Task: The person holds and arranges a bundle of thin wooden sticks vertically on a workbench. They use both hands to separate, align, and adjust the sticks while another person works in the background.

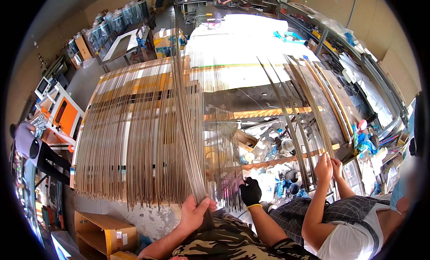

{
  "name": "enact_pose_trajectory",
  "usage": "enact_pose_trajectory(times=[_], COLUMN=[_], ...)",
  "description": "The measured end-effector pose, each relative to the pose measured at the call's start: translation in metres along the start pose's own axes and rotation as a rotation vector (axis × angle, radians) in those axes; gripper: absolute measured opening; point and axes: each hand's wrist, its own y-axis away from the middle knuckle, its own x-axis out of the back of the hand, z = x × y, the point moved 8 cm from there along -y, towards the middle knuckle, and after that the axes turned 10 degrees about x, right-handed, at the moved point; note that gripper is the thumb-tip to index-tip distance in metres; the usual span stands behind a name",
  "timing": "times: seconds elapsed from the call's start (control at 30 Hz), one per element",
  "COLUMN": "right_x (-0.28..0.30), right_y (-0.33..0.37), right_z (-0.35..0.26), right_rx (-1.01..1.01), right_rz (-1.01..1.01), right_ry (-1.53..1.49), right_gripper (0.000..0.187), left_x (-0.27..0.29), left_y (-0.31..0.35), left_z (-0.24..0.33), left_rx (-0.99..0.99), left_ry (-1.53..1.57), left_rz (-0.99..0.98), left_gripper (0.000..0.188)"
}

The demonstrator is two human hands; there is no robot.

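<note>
The largest place is taken by the slatted tabletop point(268, 112), through whose right-hand gaps some clutter can be seen. Over its far part, a white sheet point(237, 31) is spread. On the left half, a wide layer of thin brown rods point(112, 139) is laid side by side, with the near ends only roughly in line; this portion may be judged as already set out. To the right of it, only sparse rods point(221, 148) are seen, so that part seems to be half done. Farther right, separate bundles point(294, 141) are lying, probably not yet dealt with, and another bundle is held at its near end by a co-worker's hands point(323, 167). Over the right part of the wide layer, a thick bundle of rods point(185, 125) is gripped near its lower end by the left hand point(195, 211), its fingers closed around it. The black-gloved right hand point(251, 192) is placed beside the ends of the sparse rods; whether any rod is pinched by it cannot be told.
</note>
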Motion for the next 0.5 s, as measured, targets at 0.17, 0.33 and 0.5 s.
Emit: enact_pose_trajectory(times=[0.17, 0.33, 0.5], right_x=[0.053, 0.069, 0.078], right_y=[0.001, 0.024, 0.023], right_z=[-0.099, -0.157, -0.14], right_rx=[0.076, -0.115, -0.144], right_rz=[-0.342, -0.653, -0.55], right_ry=[-0.557, -0.775, -0.662], right_gripper=[0.022, 0.025, 0.021], left_x=[0.0, -0.015, -0.033], left_y=[-0.003, -0.011, -0.022], left_z=[0.007, 0.005, -0.002], left_rx=[-0.125, -0.057, -0.053], left_ry=[-0.157, -0.089, -0.101], left_rz=[0.03, -0.019, -0.097], left_gripper=[0.021, 0.021, 0.02])
